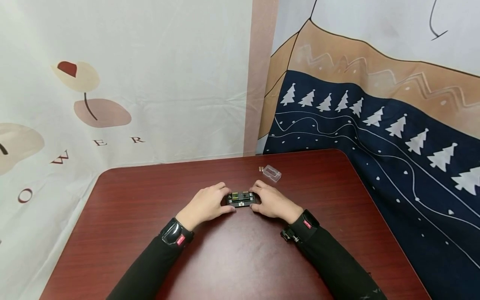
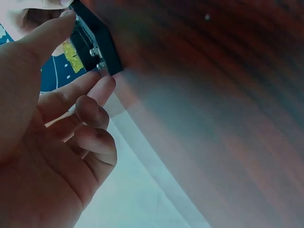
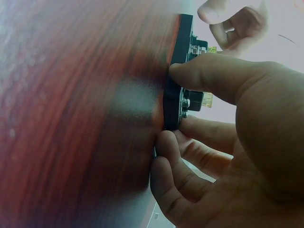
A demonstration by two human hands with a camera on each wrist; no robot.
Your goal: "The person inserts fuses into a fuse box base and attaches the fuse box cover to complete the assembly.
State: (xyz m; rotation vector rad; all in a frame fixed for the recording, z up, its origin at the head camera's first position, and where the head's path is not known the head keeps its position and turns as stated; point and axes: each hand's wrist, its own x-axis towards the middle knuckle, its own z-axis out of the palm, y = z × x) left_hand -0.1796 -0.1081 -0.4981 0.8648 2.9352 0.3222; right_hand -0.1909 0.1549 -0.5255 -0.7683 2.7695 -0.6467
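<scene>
A small black terminal block [image 1: 241, 204] with silver screws and yellow parts lies on the table between both hands. At its left end is my left hand [image 1: 208, 203], thumb along the near side and fingers at the far side. Around the right end, my right hand [image 1: 275, 202] grips the block, its thumb pressing the near face in the right wrist view. The screws and yellow pieces [image 2: 72, 57] stand out along one side of the block [image 2: 102, 38] in the left wrist view. Both hands cover parts of its ends.
A clear plastic cover [image 1: 271, 173] lies behind the right hand, with a small brass-coloured piece [image 1: 261, 169] beside it. The reddish-brown table [image 1: 240, 258] has a far edge close to printed curtains [image 1: 187, 104].
</scene>
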